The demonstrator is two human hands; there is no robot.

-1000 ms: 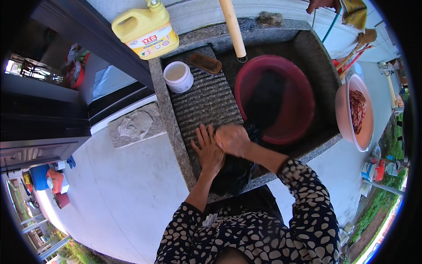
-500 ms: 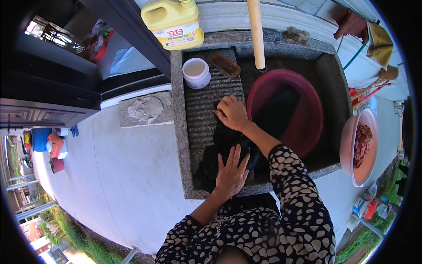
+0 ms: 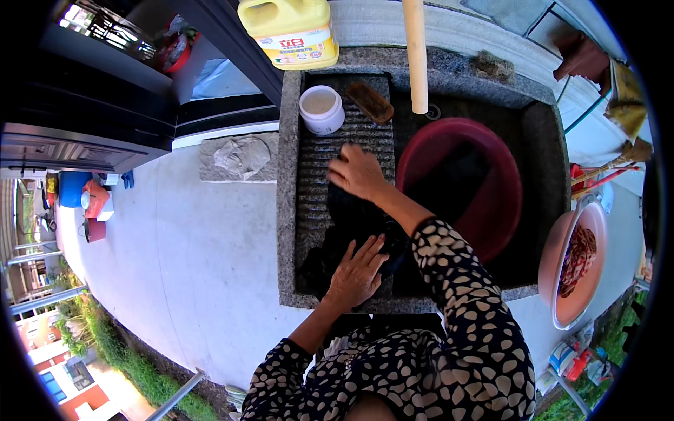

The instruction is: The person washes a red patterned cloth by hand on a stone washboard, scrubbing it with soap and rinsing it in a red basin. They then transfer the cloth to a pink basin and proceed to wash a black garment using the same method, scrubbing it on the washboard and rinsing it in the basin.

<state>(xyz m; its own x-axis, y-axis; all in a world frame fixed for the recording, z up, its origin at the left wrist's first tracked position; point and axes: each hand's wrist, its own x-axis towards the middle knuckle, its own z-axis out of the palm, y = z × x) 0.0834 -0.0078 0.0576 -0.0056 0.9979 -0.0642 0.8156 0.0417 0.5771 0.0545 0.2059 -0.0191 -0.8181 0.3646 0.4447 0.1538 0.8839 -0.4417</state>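
Observation:
A wet black cloth (image 3: 351,219) lies bunched along the ridged stone washboard (image 3: 313,184) on the left side of the stone sink. My left hand (image 3: 356,276) rests flat on its near part, fingers stretched out. At the cloth's far end my right hand (image 3: 359,172) has its fingers curled onto the fabric, slightly blurred. Beyond that hand stand a white open jar (image 3: 322,123) and a brown scrubbing brush (image 3: 370,102). To the right, a maroon basin (image 3: 507,175) in the sink holds more dark cloth (image 3: 449,174) in it.
A yellow jug (image 3: 298,42) stands behind the sink's far rim (image 3: 449,63). A pale pole (image 3: 415,59) reaches down over the sink. Right of it sits a pink basin (image 3: 586,281) with patterned red cloth. A grey rag (image 3: 242,157) lies on a stone slab at left.
My right hand has shifted a little left along the washboard, with the cloth's far end under it. My left hand stays on the near part. The whole view has turned slightly.

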